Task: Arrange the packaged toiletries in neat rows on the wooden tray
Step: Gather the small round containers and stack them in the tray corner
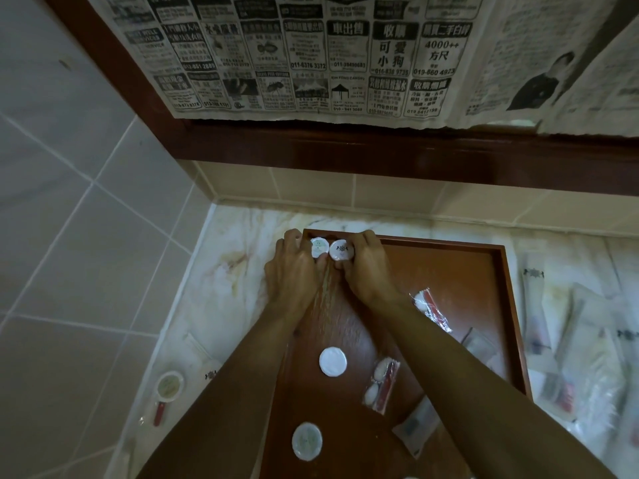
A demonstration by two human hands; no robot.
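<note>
Newspaper sheets point(311, 53) hang across the top of the frame, over a dark wooden frame point(380, 150) and a beige tiled wall. Grey tiles point(69, 202) fill the left side. Below lies a marble counter point(235, 250), and on it, at centre and lower right, the wooden tray point(501, 305), a reddish-brown rectangle with a raised rim.

Both forearms reach up from the bottom edge to the tray's upper left corner. The left hand point(294, 267) curls its fingers around a round white packet point(318, 248); the right hand point(366, 267) curls around a second round packet point(341, 250). The two discs sit side by side, touching or nearly so, just beside the tray's far rim.

Lower on the tray lie a plain white round packet point(333, 361), a greenish round packet point(307, 441) near the bottom, a clear sachet with red contents point(380, 385), and another such sachet point(430, 309) at right centre.

Off the tray, flat clear packets point(587, 357) crowd the counter at the right edge, blurred. At lower left lies a round greenish packet point(169, 385).
</note>
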